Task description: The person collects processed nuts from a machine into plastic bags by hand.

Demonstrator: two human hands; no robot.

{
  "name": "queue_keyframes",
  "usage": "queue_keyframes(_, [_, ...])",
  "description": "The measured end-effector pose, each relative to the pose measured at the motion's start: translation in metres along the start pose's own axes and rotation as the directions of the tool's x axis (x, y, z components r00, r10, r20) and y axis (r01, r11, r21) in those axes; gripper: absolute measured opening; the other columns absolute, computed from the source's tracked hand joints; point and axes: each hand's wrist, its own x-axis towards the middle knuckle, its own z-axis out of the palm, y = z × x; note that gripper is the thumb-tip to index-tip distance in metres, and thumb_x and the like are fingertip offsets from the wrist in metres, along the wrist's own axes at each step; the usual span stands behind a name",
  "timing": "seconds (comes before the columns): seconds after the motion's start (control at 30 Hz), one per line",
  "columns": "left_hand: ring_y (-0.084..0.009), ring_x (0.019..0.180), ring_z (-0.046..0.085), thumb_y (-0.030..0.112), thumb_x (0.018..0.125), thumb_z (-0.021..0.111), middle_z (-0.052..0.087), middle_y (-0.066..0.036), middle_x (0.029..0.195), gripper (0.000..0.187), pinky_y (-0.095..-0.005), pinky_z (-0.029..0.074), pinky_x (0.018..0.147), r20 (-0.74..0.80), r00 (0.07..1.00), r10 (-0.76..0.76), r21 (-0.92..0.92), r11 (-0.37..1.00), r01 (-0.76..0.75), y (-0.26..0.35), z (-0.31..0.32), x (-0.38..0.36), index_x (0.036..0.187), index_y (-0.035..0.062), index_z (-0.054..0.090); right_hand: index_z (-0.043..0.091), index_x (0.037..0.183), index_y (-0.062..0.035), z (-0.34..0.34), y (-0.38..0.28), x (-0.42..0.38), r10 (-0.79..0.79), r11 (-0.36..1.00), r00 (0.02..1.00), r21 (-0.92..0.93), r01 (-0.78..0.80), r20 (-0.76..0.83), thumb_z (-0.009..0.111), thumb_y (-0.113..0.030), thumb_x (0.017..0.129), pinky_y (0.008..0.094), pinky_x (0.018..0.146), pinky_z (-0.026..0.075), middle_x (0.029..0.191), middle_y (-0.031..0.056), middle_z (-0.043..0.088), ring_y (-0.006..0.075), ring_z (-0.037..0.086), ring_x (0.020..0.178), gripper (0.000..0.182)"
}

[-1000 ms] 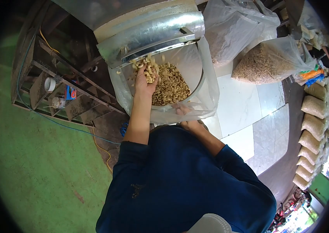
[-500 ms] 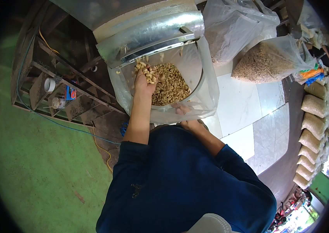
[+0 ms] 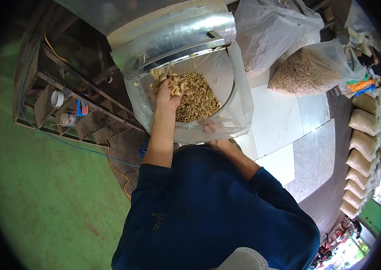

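Note:
My left hand (image 3: 169,96) is cupped palm up over the left part of a round container and holds a heap of pale nut pieces (image 3: 175,86). More pieces fall around it from a curved metal chute (image 3: 181,38). Below, a pile of brownish nut pieces (image 3: 199,101) lies in the container, which a clear plastic bag (image 3: 244,96) surrounds. My right hand (image 3: 213,128) grips the near edge of this bag, its fingers partly behind the plastic.
Two large plastic bags (image 3: 318,67) of granules stand at the upper right on pale tiles (image 3: 276,117). Filled bags (image 3: 361,141) are stacked along the right. At left is a dark frame (image 3: 46,76) with a white cup (image 3: 57,98), cables and a jar (image 3: 67,119).
The nut pieces in and around my left hand have shifted, and its fingers have curled slightly. More pieces are falling near it. My right hand has stayed on the bag edge.

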Motion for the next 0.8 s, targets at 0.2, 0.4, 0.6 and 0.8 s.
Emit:
queue_keyframes(0.2, [-0.0170,0.067,0.054,0.027,0.098,0.032,0.058,-0.003,0.078,0.030,-0.0333,0.047,0.062,-0.055,0.995,0.088,-0.078,0.993,-0.092,0.004,0.013,-0.018,0.094,0.0087,0.056,0.057,0.117,-0.0041,-0.008,-0.010,0.001,0.129,0.990,0.985,-0.074,-0.121,0.114,0.037,-0.025,0.097,0.0447,0.095,0.040,0.118,0.0202,0.058,0.0380,0.054,0.109,0.036])
queue_keyframes(0.4, [-0.0175,0.067,0.055,0.034,0.098,0.031,0.057,-0.001,0.076,0.034,-0.0327,0.045,0.060,0.123,0.992,0.019,-0.113,0.994,-0.005,0.008,-0.013,0.008,0.093,0.0117,0.057,0.059,0.112,-0.0006,-0.005,-0.004,0.002,0.094,0.995,0.992,-0.022,-0.092,0.088,0.039,-0.030,0.096,0.0443,0.088,0.043,0.108,0.0215,0.061,0.0391,0.058,0.100,0.040])
queue_keyframes(0.6, [-0.0211,0.077,0.057,0.038,0.097,0.027,0.059,-0.006,0.086,0.039,-0.0386,0.045,0.068,0.096,0.995,0.037,-0.129,0.991,-0.024,0.007,0.002,-0.009,0.098,0.0111,0.056,0.061,0.108,0.0023,-0.003,-0.006,0.003,0.024,1.000,1.000,0.003,-0.024,-0.001,0.041,-0.035,0.094,0.0454,0.082,0.047,0.098,0.0229,0.063,0.0405,0.061,0.091,0.044])
queue_keyframes(0.8, [-0.0302,0.111,0.052,0.039,0.095,0.023,0.055,-0.013,0.117,0.046,-0.0500,0.039,0.095,0.104,0.995,0.014,-0.115,0.993,-0.002,0.007,0.007,-0.016,0.116,0.0102,0.052,0.061,0.109,0.0018,-0.001,0.002,-0.001,0.008,1.000,1.000,-0.013,-0.007,0.008,0.043,-0.030,0.094,0.0456,0.084,0.046,0.105,0.0229,0.063,0.0409,0.060,0.095,0.039])
